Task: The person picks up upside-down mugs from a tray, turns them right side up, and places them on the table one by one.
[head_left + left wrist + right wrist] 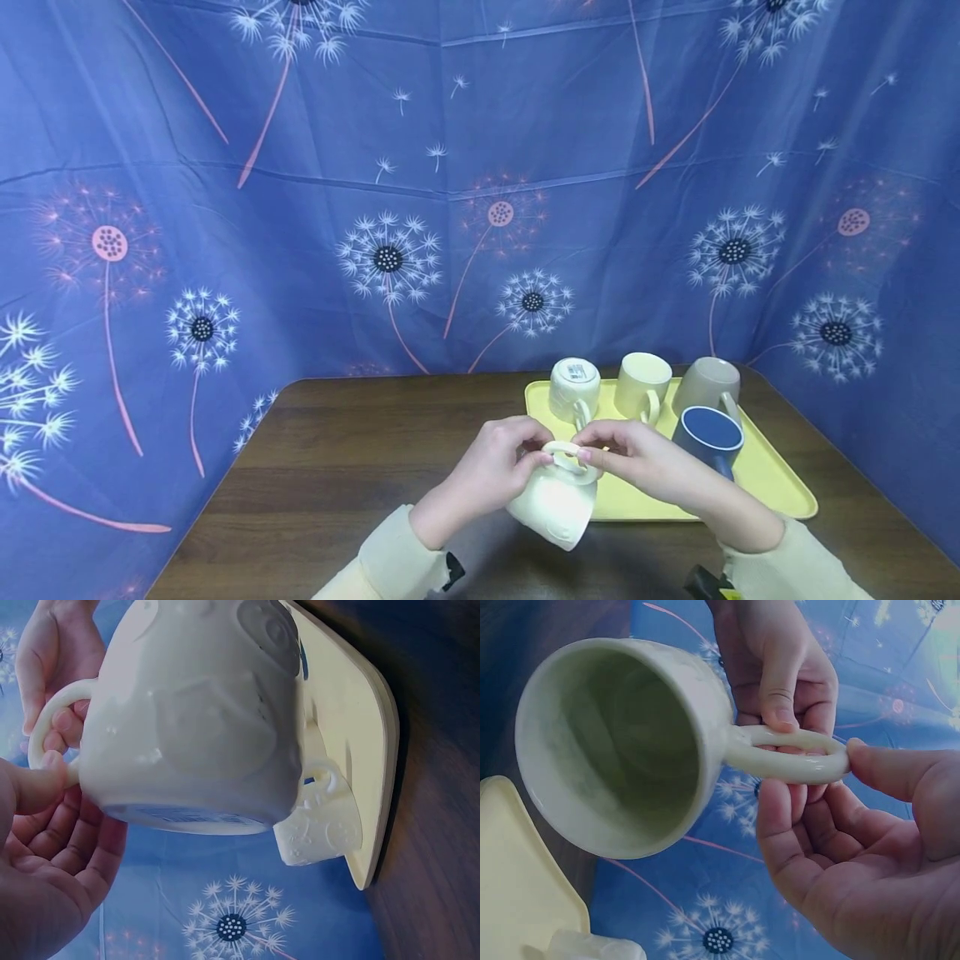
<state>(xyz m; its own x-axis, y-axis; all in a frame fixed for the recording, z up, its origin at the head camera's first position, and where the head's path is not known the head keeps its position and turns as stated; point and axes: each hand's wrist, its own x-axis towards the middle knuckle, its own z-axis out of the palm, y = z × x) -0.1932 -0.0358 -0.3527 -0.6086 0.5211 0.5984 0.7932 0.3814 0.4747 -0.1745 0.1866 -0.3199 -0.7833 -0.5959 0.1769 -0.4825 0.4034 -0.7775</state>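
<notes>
A cream mug [553, 505] with raised patterns hangs tilted in the air near the tray's front left corner, its handle [787, 754] pointing up in the head view. My left hand [491, 462] pinches one side of that handle between thumb and fingers. From the other side my right hand [637, 458] grips the handle's outer end, its thumb [889, 769] against the curve. The right wrist view looks into the mug's hollow inside, while the left wrist view shows its embossed wall [202, 712] and part of the printed base [187, 816].
A yellow tray [772, 492] lies on the brown wooden table [337, 467], right of centre. On it are an upside-down white mug [573, 392], a cream mug [642, 385], a grey mug [705, 387] and an upright dark blue mug [705, 446]. A blue dandelion-print cloth [300, 208] hangs behind.
</notes>
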